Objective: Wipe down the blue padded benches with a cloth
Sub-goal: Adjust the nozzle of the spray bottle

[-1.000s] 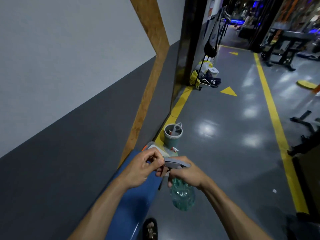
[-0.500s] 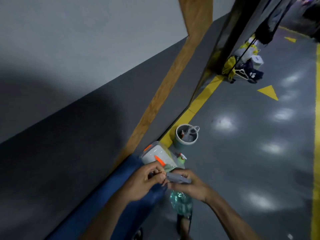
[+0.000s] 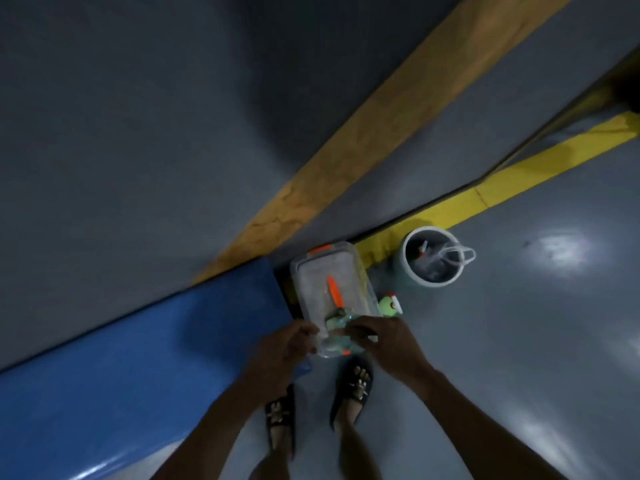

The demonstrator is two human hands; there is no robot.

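Against the wall runs the blue padded bench [image 3: 138, 358]. Just off its end, the left hand [image 3: 284, 351] and right hand [image 3: 384, 341] curl around a clear spray bottle [image 3: 337, 337] (partly hidden), above a lidded plastic box [image 3: 329, 282]; beyond it stands a grey bucket [image 3: 433, 258].

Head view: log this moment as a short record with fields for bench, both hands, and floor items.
bench: blue padded bench runs along the grey wall, lower left
left hand: at the near end of the clear storage box, fingers curled; grip unclear
right hand: fingers curled round a greenish spray bottle in front of the box
box: orange latches, lid on, on the floor at the bench end
floor items: round grey bin with a clear bag inside; green bottle beside the box
cloth: none visible
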